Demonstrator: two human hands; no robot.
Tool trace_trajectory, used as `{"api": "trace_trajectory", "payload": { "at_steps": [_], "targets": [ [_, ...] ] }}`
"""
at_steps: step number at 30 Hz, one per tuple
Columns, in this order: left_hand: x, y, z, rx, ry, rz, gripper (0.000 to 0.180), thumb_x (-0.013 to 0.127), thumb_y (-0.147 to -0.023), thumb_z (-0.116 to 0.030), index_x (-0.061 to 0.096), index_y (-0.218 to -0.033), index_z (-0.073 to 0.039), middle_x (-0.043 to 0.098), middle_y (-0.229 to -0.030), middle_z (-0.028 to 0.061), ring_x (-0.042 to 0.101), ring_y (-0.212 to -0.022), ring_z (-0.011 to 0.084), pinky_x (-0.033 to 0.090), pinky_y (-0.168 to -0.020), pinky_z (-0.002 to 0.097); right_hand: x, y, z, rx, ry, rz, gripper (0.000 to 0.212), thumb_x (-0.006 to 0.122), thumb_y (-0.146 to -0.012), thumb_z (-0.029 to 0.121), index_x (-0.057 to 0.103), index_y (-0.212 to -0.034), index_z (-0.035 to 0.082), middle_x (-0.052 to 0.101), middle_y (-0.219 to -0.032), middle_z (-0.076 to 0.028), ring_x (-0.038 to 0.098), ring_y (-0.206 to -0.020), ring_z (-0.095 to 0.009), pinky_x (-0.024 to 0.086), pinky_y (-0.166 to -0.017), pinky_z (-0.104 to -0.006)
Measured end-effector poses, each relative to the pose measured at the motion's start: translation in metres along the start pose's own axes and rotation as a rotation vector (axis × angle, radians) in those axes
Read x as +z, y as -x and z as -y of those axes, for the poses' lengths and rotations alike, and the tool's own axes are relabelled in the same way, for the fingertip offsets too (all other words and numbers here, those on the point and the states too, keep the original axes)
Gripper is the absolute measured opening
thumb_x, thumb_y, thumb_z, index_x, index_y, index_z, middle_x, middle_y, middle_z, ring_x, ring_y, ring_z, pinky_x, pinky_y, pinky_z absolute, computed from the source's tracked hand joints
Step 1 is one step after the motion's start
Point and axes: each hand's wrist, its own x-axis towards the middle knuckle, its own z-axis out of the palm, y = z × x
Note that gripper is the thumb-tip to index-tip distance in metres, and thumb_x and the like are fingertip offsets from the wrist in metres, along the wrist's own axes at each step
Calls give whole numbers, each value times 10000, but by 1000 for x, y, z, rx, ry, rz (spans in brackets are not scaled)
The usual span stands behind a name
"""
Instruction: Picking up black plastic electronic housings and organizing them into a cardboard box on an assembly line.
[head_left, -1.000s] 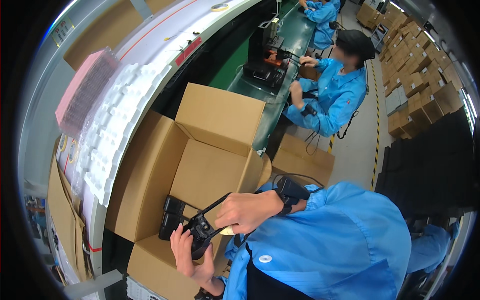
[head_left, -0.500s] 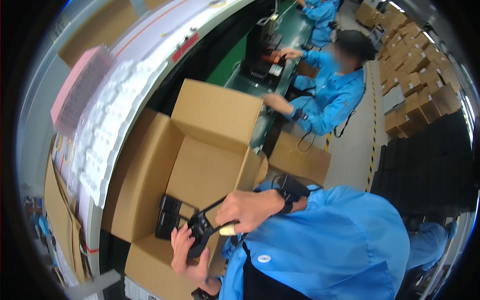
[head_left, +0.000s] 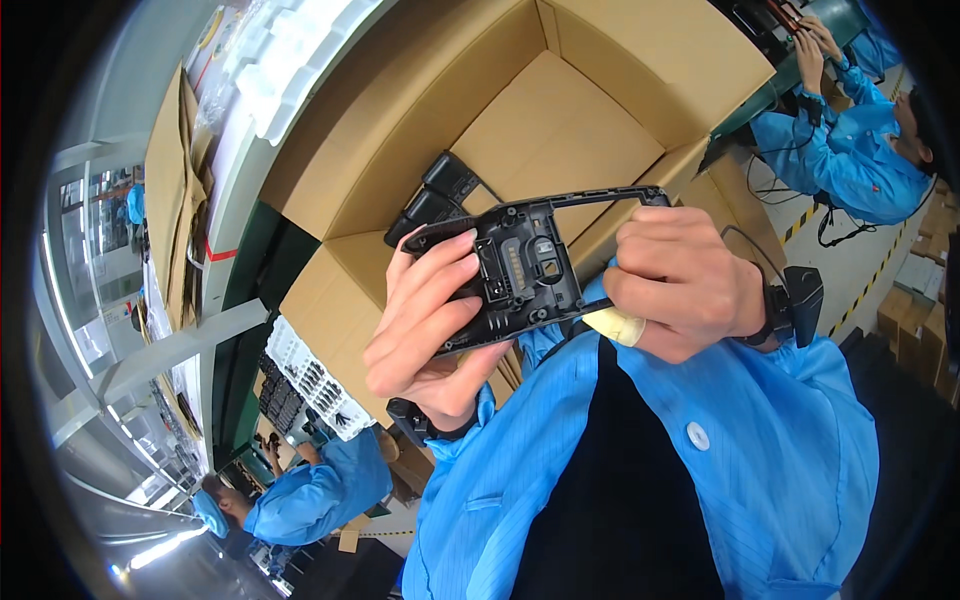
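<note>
A black plastic device housing (head_left: 535, 262) with a rectangular open frame at one end is held up in front of my chest. Its inner side shows ribs, screw posts and a row of metal contacts. My left hand (head_left: 430, 330) grips the solid end, fingers across its face and thumb along the lower edge. The open-frame end is in my right hand (head_left: 685, 280), fingers curled around it; a pale yellow finger cover (head_left: 615, 326) sits on one finger. Beyond lies a large open cardboard box (head_left: 570, 120), with several black plastic parts (head_left: 437, 195) in its near left corner.
White moulded trays (head_left: 290, 60) rest on the bench at upper left; another white tray (head_left: 315, 380) holds small dark parts. Folded cardboard (head_left: 175, 190) leans at the left. One co-worker (head_left: 850, 150) works at upper right, another (head_left: 310, 490) at lower left.
My view has turned, so the box now appears higher and further right. The housing has come up out of the box's near side toward me, still between both hands, its inner face showing.
</note>
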Motion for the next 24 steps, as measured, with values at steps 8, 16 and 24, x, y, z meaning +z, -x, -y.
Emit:
{"api": "trace_trajectory", "payload": {
  "at_steps": [8,16,24],
  "targets": [
    [-5,0,8,28,15,14,399,753,-547,-103,629,-865,105,686,-1001,332,654,-1021,564,390,-974,715,-1,-5,-1,-7,16,13,207,682,-566,77,578,-738,30,469,-682,-63,546,-592,-238,399,-536,-343],
    [-4,4,11,9,25,-30,396,761,-550,-109,628,-859,101,688,-987,333,659,-1007,561,400,-959,714,6,-7,-7,-54,-24,-43,228,739,-614,89,589,-739,-29,430,-628,-69,445,-495,-228,289,-468,-352],
    [4,5,9,-32,72,-146,403,819,-513,-123,676,-824,91,709,-948,300,686,-1001,505,470,-920,603,8,-6,-6,-7,-93,-42,231,775,-674,108,588,-729,-17,440,-629,-62,449,-495,-224,289,-462,-347]
  ]
}}
